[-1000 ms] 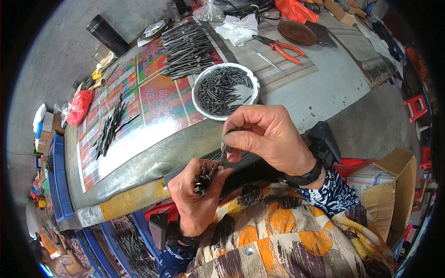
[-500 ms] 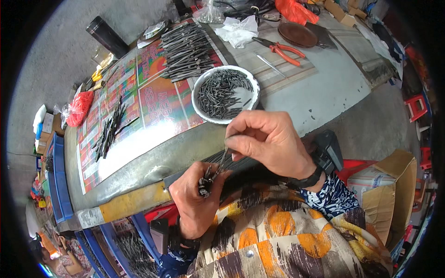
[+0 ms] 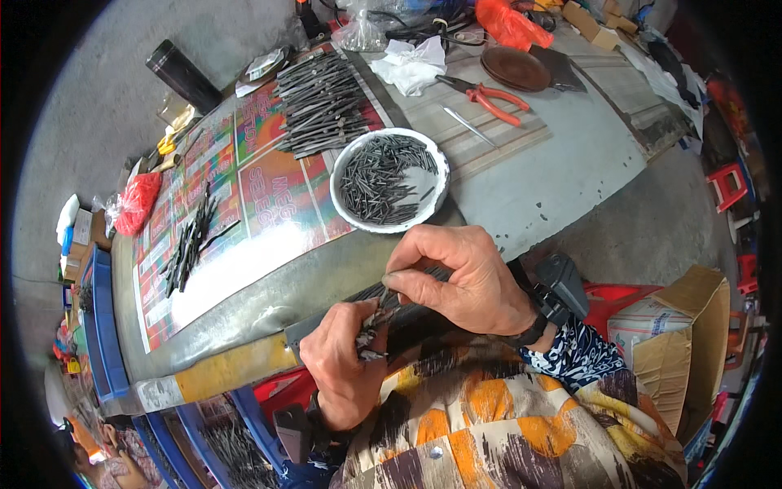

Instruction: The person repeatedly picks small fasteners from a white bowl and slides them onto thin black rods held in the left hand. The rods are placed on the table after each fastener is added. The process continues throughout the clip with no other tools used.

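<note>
Closed around a small bunch of dark, twisted, shiny strips (image 3: 371,338) is my left hand (image 3: 338,367), above my lap at the table's front edge. My right hand (image 3: 460,281) pinches thumb and forefinger at the upper end of the bunch, nearly touching the left hand; the fingertips hide most of what they grip. Just beyond stands a white round bowl (image 3: 337,205) holding many short dark slivers (image 3: 379,183). Farther back, long dark sticks (image 3: 322,106) lie in a dense row. A smaller pile of dark sticks (image 3: 191,244) is at the left.
Red-handled pliers (image 3: 498,104), a slim silver tool (image 3: 468,126), crumpled white tissue (image 3: 410,68) and a brown round plate (image 3: 515,68) lie on the table. A black cylinder (image 3: 183,77) stands far left. Blue trays (image 3: 102,318) are at the left edge; an open cardboard box (image 3: 688,350) sits right.
My right hand has come down and slightly left, so its pinched fingertips are closer to my left hand. The bunch is still in the left hand. The view has shifted slightly.
</note>
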A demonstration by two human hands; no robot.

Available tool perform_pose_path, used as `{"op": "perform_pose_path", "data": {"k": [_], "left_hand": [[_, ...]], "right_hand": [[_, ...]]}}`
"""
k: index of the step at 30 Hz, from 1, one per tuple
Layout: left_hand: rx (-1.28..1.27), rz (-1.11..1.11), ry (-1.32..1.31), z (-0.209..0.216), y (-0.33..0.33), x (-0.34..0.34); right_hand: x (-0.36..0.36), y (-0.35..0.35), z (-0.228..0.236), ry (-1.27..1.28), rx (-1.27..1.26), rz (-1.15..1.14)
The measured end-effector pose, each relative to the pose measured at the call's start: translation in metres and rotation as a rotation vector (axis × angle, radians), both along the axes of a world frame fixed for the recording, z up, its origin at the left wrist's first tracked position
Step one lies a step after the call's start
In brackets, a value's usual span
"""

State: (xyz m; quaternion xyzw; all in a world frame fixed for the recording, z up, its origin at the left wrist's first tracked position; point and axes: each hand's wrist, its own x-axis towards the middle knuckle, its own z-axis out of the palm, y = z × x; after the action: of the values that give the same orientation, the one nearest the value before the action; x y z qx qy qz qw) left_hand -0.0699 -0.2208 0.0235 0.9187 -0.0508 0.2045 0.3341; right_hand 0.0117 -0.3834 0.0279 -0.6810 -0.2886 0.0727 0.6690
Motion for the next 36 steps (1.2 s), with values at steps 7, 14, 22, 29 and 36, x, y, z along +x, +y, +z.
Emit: {"op": "perform_pose_path", "data": {"k": [7, 14, 22, 29, 36], "left_hand": [[-0.278, -0.003, 0.120, 0.008, 0.010, 0.001], [-0.836, 0.069, 0.103, 0.002, 0.041, 0.005], [-0.745, 0.063, 0.089, -0.014, 0.041, 0.001], [-0.945, 0.010, 0.121, -0.009, 0.045, 0.008], [-0.931, 0.121, 0.242, 0.008, 0.078, 0.019]], "right_hand": [[0.004, -0.007, 0.000, -0.133, -0.052, -0.077], [0.046, -0.031, -0.008, -0.407, -0.348, -0.324], [0.070, -0.027, -0.014, -0.746, -0.634, -0.299], [0.090, -0.034, -0.031, -0.979, -0.787, -0.067], [0.100, -0.033, -0.038, -0.974, -0.818, 0.003]]}}
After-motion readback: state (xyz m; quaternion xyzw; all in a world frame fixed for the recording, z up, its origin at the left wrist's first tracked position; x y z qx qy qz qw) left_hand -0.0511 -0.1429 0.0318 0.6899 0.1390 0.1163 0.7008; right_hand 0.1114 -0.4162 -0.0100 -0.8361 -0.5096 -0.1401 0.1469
